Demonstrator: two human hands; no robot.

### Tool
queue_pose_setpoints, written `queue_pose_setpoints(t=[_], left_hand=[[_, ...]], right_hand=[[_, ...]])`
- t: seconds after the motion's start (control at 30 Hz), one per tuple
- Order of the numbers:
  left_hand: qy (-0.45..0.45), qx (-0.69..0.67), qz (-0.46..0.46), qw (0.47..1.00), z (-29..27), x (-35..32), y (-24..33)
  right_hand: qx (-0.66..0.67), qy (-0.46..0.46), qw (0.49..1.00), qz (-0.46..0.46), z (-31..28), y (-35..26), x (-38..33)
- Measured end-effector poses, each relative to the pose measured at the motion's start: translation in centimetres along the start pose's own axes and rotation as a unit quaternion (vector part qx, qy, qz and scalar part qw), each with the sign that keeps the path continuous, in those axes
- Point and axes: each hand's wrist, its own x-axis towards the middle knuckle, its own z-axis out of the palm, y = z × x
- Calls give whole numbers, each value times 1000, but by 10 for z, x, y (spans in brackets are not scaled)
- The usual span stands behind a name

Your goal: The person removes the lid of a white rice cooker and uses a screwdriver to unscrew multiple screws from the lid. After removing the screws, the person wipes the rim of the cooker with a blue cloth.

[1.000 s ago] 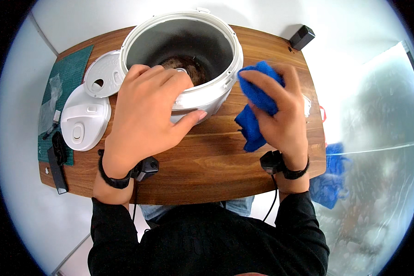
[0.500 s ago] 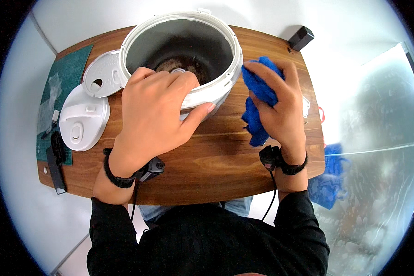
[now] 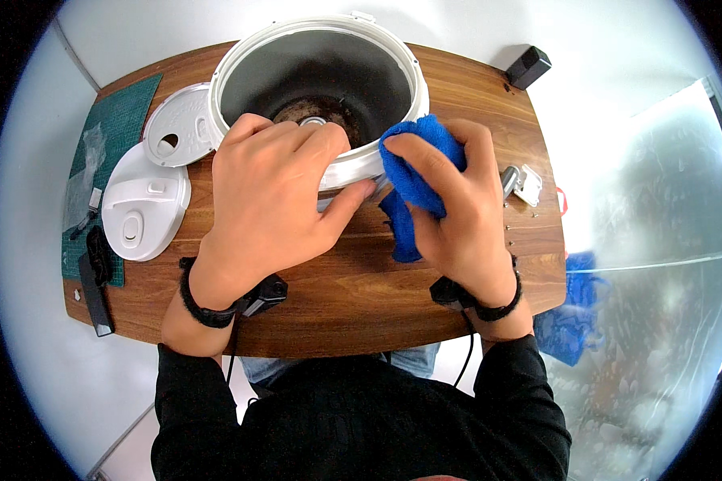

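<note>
A white rice cooker body (image 3: 421, 80) stands at the back of the table, its dark inside bare and a brown-stained bottom showing. My left hand (image 3: 277, 196) grips its near rim, fingers curled over the edge and thumb along the outside. In my right hand (image 3: 461, 212) is a bunched blue cloth (image 3: 417, 172), pressed against the rim and outer wall at the near right. One end of the cloth hangs down below the fingers. To the left of the body lie a round white inner cover (image 3: 176, 120) and a white outer lid (image 3: 140, 212).
On the left, a green cutting mat (image 3: 124, 104) carries a clear plastic bag. A black strap and dark block (image 3: 96, 293) lie near the left edge. A black box (image 3: 528, 67) stands at the far right corner. Small white and metal parts (image 3: 527, 184) and screws lie at right.
My right hand has moved left with the blue cloth, from beside the cooker onto its near right rim. The small parts at right have come into view. My left hand stays put.
</note>
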Motion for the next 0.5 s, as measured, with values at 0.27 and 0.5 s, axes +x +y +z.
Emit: queue_pose_setpoints(t=[0.27,0.5], left_hand=[[-46,-49,5,998,-18,-1,-13],[-77,-47,-2,996,-29,-4,-32]], right_hand=[[15,-7,1000,21,-1,9,8],[10,-17,998,56,-3,6,9]])
